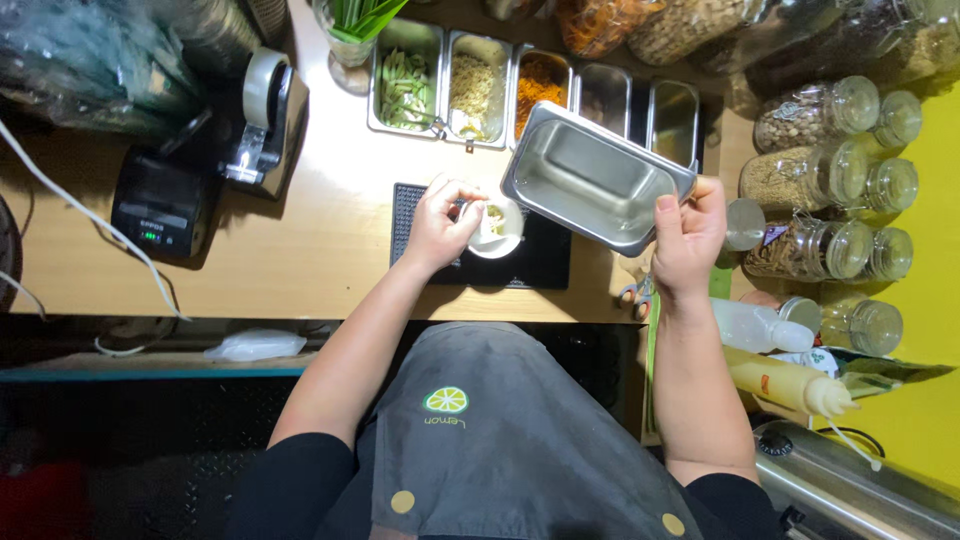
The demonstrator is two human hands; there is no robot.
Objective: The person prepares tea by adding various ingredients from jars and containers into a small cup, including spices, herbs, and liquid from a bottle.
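My right hand (688,235) grips the near corner of an empty steel pan (592,178), held tilted above the counter with its open side facing me. My left hand (441,222) is closed around a small utensil, its tip inside a small white cup (497,228) that holds some pale food. The cup stands on a black rubber mat (545,262) on the wooden counter (310,235).
A row of steel pans (478,86) with green, beige and orange fillings lines the back. Glass jars (815,180) crowd the right side, squeeze bottles (790,385) lie near right. A tape dispenser (262,115) and small black printer (165,205) sit left. Scissors (634,293) lie by my right wrist.
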